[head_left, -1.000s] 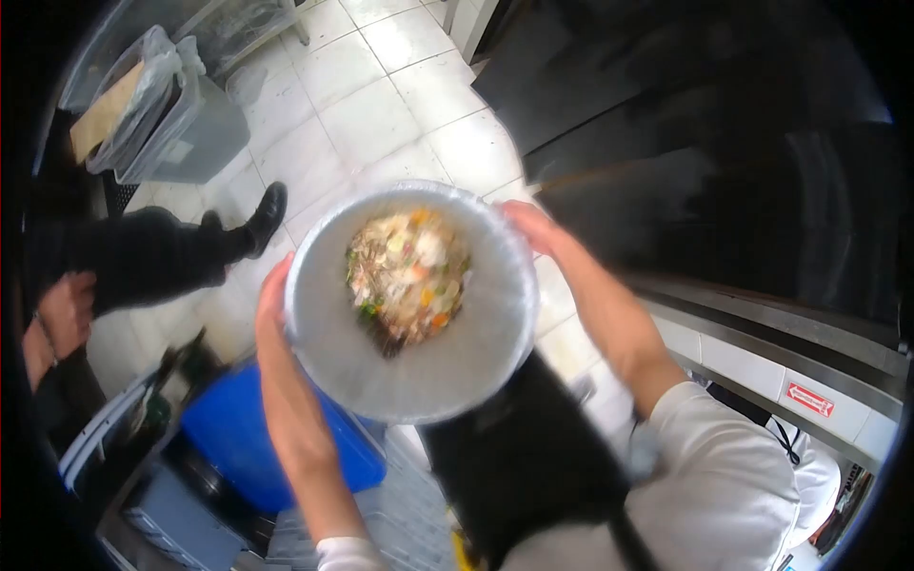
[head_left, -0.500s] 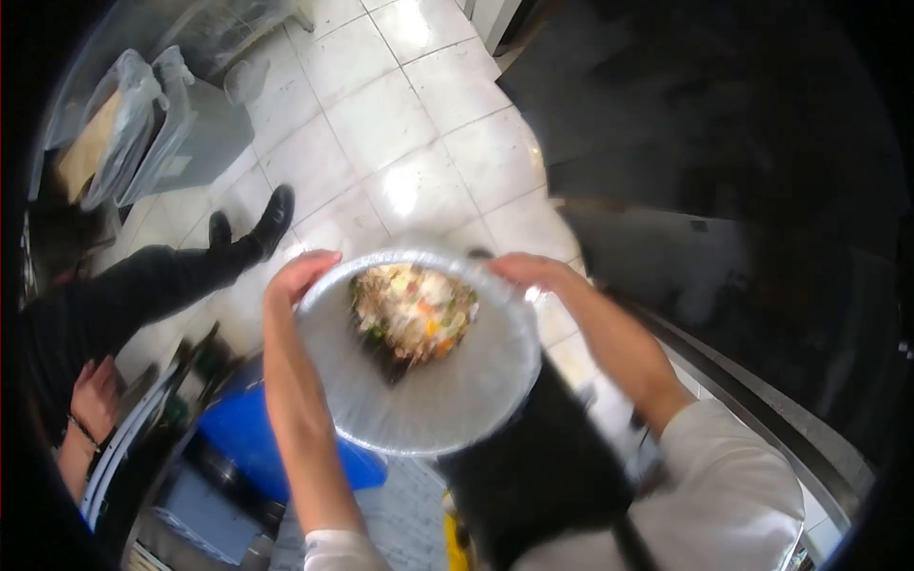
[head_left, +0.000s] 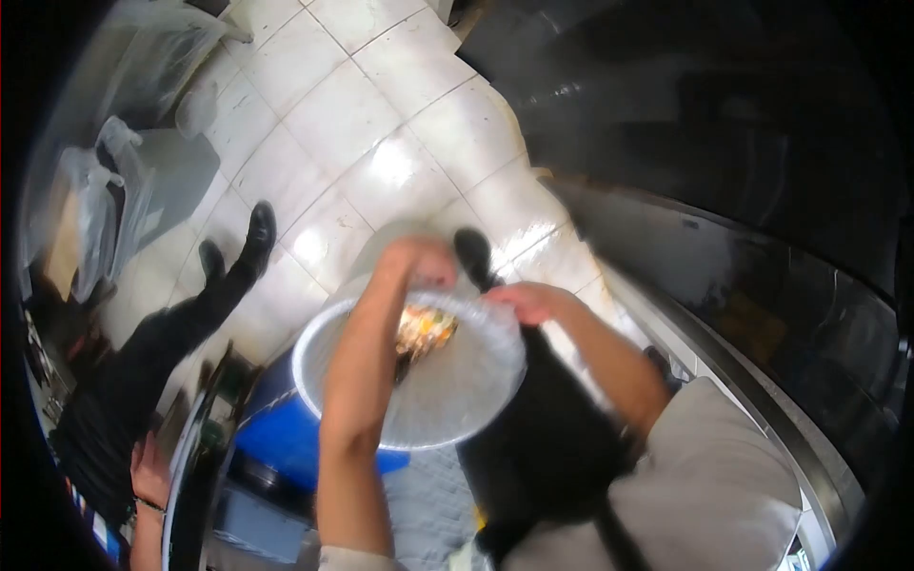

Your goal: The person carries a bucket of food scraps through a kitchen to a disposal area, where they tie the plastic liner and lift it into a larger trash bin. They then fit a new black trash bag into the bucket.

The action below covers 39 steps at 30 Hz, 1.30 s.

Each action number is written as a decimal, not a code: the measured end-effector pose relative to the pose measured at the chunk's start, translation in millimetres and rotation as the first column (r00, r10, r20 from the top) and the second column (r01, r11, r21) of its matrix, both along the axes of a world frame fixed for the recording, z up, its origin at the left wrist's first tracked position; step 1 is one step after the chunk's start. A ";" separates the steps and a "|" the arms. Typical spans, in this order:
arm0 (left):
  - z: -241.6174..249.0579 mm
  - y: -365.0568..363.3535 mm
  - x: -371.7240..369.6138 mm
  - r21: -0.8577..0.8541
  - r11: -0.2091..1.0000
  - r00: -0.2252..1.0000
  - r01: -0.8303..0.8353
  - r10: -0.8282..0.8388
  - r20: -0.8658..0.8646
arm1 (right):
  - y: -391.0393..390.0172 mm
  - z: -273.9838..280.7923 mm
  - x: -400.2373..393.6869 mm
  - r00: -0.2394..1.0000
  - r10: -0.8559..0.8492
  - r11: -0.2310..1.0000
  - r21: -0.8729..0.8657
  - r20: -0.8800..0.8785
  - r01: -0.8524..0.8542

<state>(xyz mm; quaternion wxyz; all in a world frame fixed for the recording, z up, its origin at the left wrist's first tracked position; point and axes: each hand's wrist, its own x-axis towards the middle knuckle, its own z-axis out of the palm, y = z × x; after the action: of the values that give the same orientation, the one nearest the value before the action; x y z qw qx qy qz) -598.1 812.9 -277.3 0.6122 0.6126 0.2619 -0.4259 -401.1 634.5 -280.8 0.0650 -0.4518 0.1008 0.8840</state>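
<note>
The large metal bowl (head_left: 447, 390) sits at waist height in front of the person, above the blue bin (head_left: 276, 438) and a grey crate (head_left: 424, 504) on the floor. Compared with half a second ago, the left hand (head_left: 419, 262) has left the near-left rim and now reaches across the bowl to its far edge; its forearm lies over the bowl and covers part of the mixed food scraps (head_left: 426, 328). Whether that hand is clenched on the rim or only pressing on it cannot be told because of blur. The right hand (head_left: 528, 300) remains at the far-right rim, fingers curled over it in a grasp. The judgement is that the bowl's contents are being worked from the far side, over the bin. At far left, another person's dark trouser leg and shoe (head_left: 257, 228) stand on the white tiled floor (head_left: 381, 114), with a lined waste container (head_left: 114, 205) beyond. The whole frame is motion-blurred; the bowl's far rim is hidden behind the hands.
</note>
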 end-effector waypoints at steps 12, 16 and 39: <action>-37.3 -56.9 29.0 0.025 0.995 0.992 0.093 -0.095 0.082 | -14.0 -17.6 8.3 0.716 -0.598 0.746 0.576 0.360 0.334; -25.0 -52.2 35.5 0.068 0.987 0.980 0.143 -0.150 0.127 | 29.6 8.0 69.7 0.736 -0.512 0.767 0.621 0.443 0.160; -23.2 -72.4 20.0 0.206 0.954 0.936 -0.219 0.146 0.319 | -7.8 -4.7 6.8 0.838 -0.043 0.435 0.766 0.543 -0.474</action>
<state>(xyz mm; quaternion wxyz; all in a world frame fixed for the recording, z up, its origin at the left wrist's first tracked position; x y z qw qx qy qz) -578.1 740.5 -300.5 0.6039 0.7119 0.2713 -0.2343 -394.3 626.7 -285.6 0.1927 -0.5676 -0.4495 0.6623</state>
